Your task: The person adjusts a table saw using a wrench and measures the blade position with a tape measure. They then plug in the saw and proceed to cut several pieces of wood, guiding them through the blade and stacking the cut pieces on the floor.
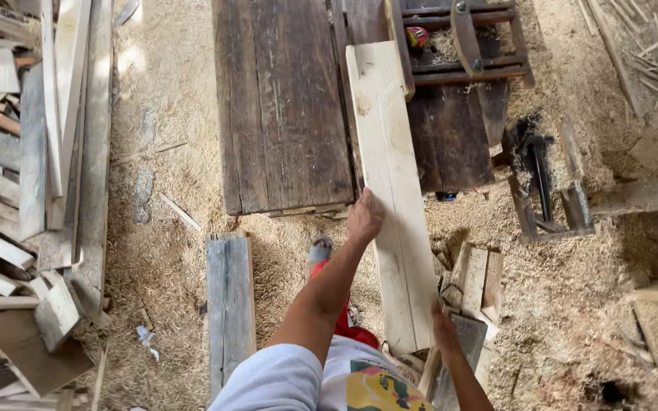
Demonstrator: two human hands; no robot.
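Observation:
A long pale wooden plank (390,175) lies lengthwise over the dark, worn saw table (283,114), its near end sticking out toward me. My left hand (364,217) grips the plank's left edge about halfway along. At the near end, my right hand (445,329) holds the plank's right corner from below. The plank's far end rests against a dark wooden fence (399,46) on the table.
Sawdust covers the floor. A pile of offcuts and boards (24,190) fills the left side. A grey short board (230,304) lies by my feet. Small wood blocks (477,278) sit at the right, beside a dark metal frame (546,183).

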